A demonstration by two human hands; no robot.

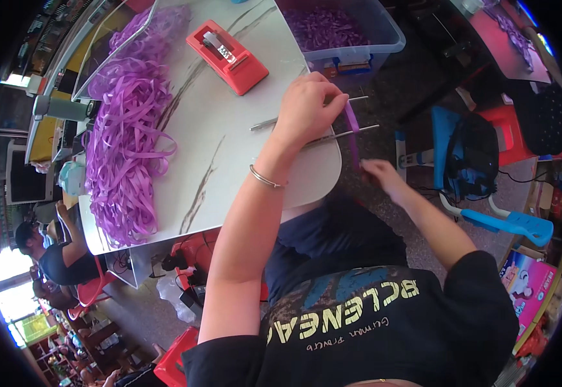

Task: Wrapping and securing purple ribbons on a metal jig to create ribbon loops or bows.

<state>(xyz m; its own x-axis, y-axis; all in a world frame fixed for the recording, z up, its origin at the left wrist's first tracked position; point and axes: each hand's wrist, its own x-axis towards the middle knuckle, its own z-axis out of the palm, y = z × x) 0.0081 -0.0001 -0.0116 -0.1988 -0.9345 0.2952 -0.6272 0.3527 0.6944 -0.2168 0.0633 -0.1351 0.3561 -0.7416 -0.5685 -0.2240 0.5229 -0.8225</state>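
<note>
My left hand [308,111] is closed in a pinch above the table's right edge, its fingertips at the upper end of a purple ribbon [352,122]. The ribbon runs down across two thin metal rods [363,129], which jut sideways past the table edge beneath my left hand. Lower and to the right, my right hand [383,177] pinches the ribbon's lower stretch. A large loose heap of purple ribbon [123,148] covers the left side of the table. Between heap and hand sits a red tape dispenser [227,57].
The white marbled table [220,187] has a rounded near corner by my lap. Beyond its right edge stands a clear plastic bin [384,42] holding more purple ribbon. A blue-framed chair [445,148] with a black bag is at the right. Another person [61,255] sits far left.
</note>
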